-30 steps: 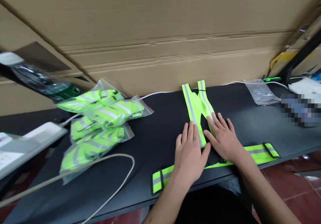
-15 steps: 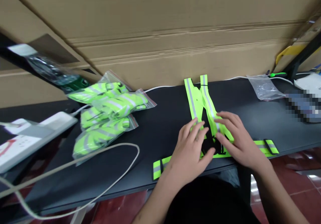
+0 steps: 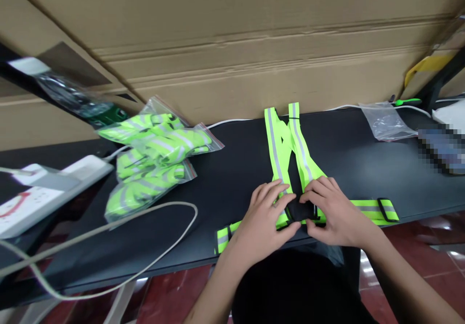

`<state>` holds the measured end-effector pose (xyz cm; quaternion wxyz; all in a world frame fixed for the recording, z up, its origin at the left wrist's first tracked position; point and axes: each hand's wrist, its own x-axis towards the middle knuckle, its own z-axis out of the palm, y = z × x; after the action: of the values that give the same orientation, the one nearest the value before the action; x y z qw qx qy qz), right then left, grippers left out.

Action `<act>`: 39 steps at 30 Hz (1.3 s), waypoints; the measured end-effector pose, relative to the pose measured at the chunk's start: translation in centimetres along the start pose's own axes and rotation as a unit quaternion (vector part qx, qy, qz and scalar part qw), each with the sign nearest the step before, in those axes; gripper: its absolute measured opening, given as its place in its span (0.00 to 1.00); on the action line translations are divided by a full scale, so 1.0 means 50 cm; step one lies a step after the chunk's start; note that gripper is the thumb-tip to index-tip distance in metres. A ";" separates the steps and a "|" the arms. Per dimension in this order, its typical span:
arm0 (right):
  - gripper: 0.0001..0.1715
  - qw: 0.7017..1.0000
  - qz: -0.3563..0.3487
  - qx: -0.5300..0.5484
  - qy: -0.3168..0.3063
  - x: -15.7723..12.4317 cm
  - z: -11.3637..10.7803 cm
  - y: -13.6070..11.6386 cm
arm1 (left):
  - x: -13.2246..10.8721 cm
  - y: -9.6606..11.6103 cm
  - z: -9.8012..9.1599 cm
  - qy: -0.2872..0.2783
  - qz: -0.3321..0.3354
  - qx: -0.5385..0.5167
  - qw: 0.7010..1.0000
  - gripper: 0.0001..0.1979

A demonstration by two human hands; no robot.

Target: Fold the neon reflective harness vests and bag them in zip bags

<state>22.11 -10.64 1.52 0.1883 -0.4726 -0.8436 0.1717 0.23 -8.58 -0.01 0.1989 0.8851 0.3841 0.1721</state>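
Observation:
A neon-yellow reflective vest (image 3: pixel 276 145) made of grey-striped straps lies on the dark table, with two shoulder straps crossing and a waist belt along the near edge. My left hand (image 3: pixel 267 217) bends over the lower end of the left strap, thumb by the belt. Opposite it, my right hand (image 3: pixel 329 212) has its fingers curled on the lower end of the right strap, thumb at the belt. Both hands look closed on the vest, though the palms hide part of it. Black fittings show between the fingers. A black slider (image 3: pixel 383 209) sits near the belt's right end.
Several clear bags of folded reflective vests (image 3: pixel 156 183) are piled at left, beside a plastic bottle (image 3: pixel 72 94). A power strip (image 3: pixel 54 193) and a looped white cable (image 3: pixel 160 205) lie further left. An empty zip bag (image 3: pixel 387 123) and a blurred-out device (image 3: pixel 443 149) are at right.
My right hand has moved left and down to the strap's lower end, and its fingers have curled in. My left fingers have also bent inward. The hands are closer together.

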 end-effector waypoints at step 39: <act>0.26 0.984 0.002 -0.160 0.077 -0.100 0.005 0.046 | -0.052 0.010 -0.015 -0.009 0.000 0.053 0.999 0.17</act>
<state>26.08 -13.87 -0.55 0.1740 -0.5098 -0.8425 -0.0022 -1.49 -10.68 0.48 0.1553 0.8959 0.3906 0.1439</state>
